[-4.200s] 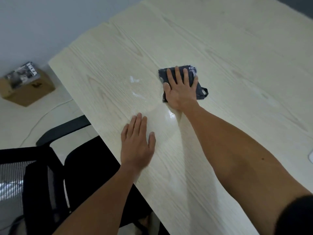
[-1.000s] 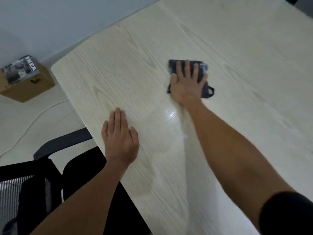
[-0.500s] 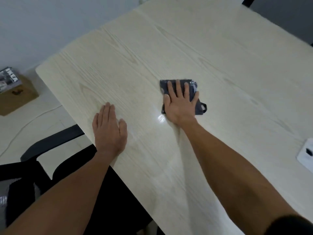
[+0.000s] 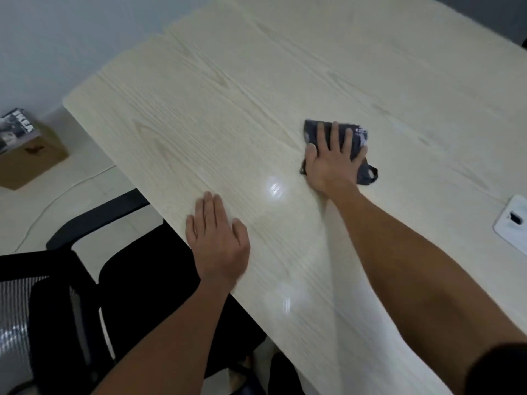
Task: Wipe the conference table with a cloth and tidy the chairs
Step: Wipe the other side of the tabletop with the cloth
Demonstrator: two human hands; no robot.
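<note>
A light wood-grain conference table (image 4: 256, 95) fills most of the view. My right hand (image 4: 332, 161) presses flat, fingers spread, on a folded dark cloth (image 4: 360, 146) near the table's middle; a small loop of the cloth sticks out at its right. My left hand (image 4: 218, 240) rests flat on the table close to its near-left edge, holding nothing. A black office chair (image 4: 85, 295) with a mesh back stands at the lower left, its seat partly tucked under the table edge.
A cardboard box (image 4: 31, 158) with a printed catalogue on top sits on the pale floor at the left, a white cable trailing from it. A white device (image 4: 513, 220) lies at the table's right edge. The wall runs behind the table's far-left corner.
My right hand has slid the cloth to the right and a little away across the table. My left hand has stayed flat near the edge. The view has shifted.
</note>
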